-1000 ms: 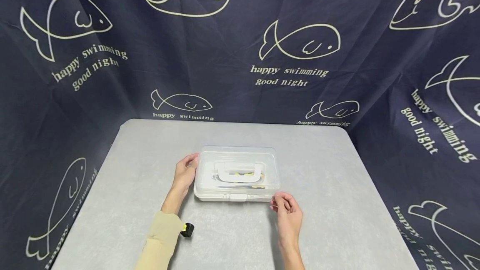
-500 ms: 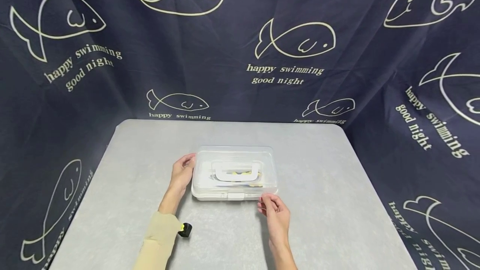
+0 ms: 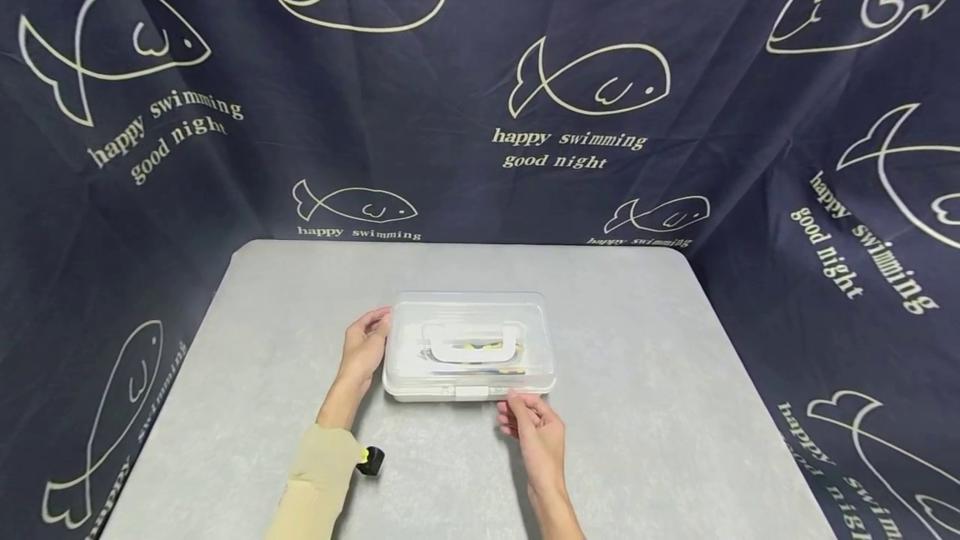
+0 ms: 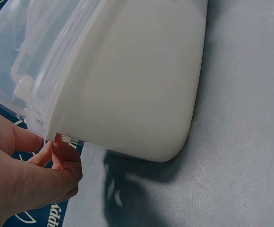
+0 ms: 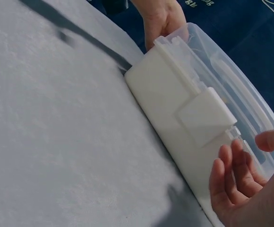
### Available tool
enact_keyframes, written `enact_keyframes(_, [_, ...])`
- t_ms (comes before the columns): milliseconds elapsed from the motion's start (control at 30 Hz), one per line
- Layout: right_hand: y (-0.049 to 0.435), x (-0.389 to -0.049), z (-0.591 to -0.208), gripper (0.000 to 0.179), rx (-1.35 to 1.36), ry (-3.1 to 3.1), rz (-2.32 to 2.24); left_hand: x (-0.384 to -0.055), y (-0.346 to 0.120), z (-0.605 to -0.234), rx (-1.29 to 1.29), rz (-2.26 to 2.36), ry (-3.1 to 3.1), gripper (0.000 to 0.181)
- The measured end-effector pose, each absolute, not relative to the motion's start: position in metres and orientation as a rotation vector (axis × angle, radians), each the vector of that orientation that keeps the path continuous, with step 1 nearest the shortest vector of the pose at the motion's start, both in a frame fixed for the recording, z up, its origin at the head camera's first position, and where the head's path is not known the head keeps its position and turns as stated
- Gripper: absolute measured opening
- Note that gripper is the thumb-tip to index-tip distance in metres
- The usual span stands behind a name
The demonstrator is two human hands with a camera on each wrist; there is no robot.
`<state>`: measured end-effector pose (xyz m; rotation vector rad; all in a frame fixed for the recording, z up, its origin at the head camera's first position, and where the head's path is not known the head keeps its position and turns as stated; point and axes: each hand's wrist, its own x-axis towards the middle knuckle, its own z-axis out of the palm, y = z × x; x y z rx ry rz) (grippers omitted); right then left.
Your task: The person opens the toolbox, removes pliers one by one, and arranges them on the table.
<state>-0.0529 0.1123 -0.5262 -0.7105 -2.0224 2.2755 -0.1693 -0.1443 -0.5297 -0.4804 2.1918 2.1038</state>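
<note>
A storage box (image 3: 420, 394) with an opaque white base, clear lid (image 3: 472, 302), white carry handle (image 3: 474, 357) and front latch (image 3: 471, 392) stands upright on the table with its lid down. Inside, slim items with yellow parts (image 3: 491, 348) show blurred through the lid. My left hand (image 3: 365, 346) holds the box's left end; in the left wrist view its fingertips (image 4: 56, 146) meet the rim. My right hand (image 3: 536, 432) is at the front, just right of the latch, fingers loosely bent and thumb (image 5: 271, 140) apart from them at the lid's edge.
The grey table (image 3: 645, 407) extends around the box. A dark blue curtain (image 3: 465, 107) with fish drawings hangs behind and at both sides. A small black device (image 3: 371, 461) sits at my left sleeve (image 3: 318, 465).
My right hand has slid left along the box's front, from its right corner toward the latch. My left hand stays at the left end; the whole scene shifted slightly left with the head.
</note>
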Motion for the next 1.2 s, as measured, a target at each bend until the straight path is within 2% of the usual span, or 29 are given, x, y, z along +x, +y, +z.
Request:
enact_keyframes(533, [0.107,-0.056,-0.533,0.049,-0.653,-2.226,2.334,-0.171,-0.144,-0.533,-0.483,2.121,2.189,0.038])
enact_keyframes(1200, [0.103,-0.062,-0.542,0.062,-0.572,-2.303,2.501,-0.170,-0.144,-0.533,-0.479,2.114,2.178,0.038])
